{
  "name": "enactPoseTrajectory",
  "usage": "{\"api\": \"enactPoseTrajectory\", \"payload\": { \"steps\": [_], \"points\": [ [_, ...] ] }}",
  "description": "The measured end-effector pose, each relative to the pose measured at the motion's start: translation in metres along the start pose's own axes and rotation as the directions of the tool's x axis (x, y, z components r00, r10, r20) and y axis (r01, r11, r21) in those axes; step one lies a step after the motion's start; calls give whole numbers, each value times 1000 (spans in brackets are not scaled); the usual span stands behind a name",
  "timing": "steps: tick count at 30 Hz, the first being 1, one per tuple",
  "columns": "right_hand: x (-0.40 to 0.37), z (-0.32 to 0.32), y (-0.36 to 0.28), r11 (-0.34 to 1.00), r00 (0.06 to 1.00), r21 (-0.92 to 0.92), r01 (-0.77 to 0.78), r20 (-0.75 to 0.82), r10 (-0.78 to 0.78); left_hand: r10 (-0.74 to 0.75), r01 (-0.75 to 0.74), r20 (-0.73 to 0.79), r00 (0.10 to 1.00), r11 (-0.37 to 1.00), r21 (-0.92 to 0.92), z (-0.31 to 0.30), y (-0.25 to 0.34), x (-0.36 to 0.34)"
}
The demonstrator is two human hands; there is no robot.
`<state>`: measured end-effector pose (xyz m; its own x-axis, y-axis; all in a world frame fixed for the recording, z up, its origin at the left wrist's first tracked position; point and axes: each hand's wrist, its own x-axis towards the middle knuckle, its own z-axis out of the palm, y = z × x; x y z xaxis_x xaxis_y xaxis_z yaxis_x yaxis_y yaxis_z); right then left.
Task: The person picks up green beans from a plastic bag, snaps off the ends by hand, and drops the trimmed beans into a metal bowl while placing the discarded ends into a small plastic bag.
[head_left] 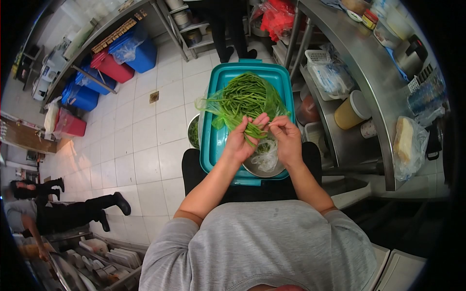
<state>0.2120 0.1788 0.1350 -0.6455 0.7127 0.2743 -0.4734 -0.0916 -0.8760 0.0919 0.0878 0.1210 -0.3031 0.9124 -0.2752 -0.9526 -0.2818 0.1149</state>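
Observation:
A heap of green beans (247, 94) lies in an opened green plastic bag (208, 104) on a teal plastic tray (206, 140) before me. My left hand (241, 139), palm up, holds a small bunch of green beans (254, 131) over the tray. Close beside it, the thumb and fingers of my right hand (289, 140) are pinched together; what sits between the fingertips is too small to make out. Below my hands stands a metal bowl (279, 169) with a clear plastic bag (265, 157) in it. Another metal bowl (189, 130) with green pieces is partly hidden left of the tray.
Steel shelving (349, 58) on my right carries tubs and a bagged loaf (405, 145). Blue bins (141, 51) and red bins (111, 68) line the left wall. One person (223, 24) stands beyond the tray; others (63, 213) are at the left.

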Motion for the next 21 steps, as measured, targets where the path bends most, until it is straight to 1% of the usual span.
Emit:
{"api": "enactPoseTrajectory", "payload": {
  "steps": [1,4,5,7,10,13,16,17,20,21],
  "points": [
    [3,-4,1,997,1000,75,8,-19,-6,5,-7,-46,999,1000,-28,0,-2,1],
    [13,-10,-16,993,998,-120,-1,62,8,105,-103,-148,983,994,16,2,2,-1],
    [14,-11,-21,964,995,-264,6,96,20,127,-125,-152,980,992,21,3,4,0],
    [14,-12,-25,847,985,-531,34,160,61,175,-173,-161,971,985,29,4,9,1],
    [6,-8,-13,622,972,-747,233,204,-119,259,-253,-168,951,966,59,0,12,3],
    [1,7,-21,608,963,-749,264,241,-122,375,-351,-134,917,920,175,-3,11,2],
    [-4,11,-11,676,964,-714,181,264,20,477,-441,-51,877,843,307,4,5,-2],
    [-5,13,-10,641,959,-742,196,281,32,501,-461,-27,865,815,350,7,2,-3],
    [-8,14,-4,669,966,-743,22,187,176,561,-520,53,826,722,456,13,-6,-6],
    [-9,14,-3,692,967,-721,-29,155,202,573,-535,83,815,692,484,13,-8,-6]
  ]
}}
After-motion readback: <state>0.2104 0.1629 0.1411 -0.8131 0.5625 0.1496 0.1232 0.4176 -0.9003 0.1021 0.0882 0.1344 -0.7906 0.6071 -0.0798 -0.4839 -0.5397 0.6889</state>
